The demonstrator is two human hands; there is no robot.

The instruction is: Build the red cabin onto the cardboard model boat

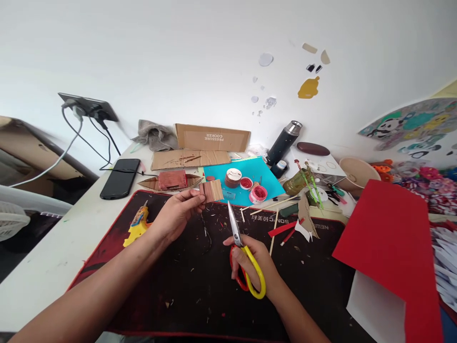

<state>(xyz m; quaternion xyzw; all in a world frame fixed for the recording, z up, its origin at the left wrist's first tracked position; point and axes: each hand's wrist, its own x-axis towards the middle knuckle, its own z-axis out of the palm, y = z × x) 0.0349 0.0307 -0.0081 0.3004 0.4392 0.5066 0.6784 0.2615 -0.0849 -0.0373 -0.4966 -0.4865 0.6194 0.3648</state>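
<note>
Red-and-yellow scissors (236, 237), banded brown cardboard (213, 190), black mat (193, 295)

The blades (233, 220) are silver; the cardboard is reddish brown at left, tan at right. The mat has a red edge and white lettering, the sheet (255, 167) is bright blue, the glue gun (135, 232) mostly yellow, the flask (283, 144) dark with a silver cap (294, 127), the card (385, 233) red and white.

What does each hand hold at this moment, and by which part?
The left hand holds a cardboard piece by its left end; the right hand, scissors by the handles.
</note>
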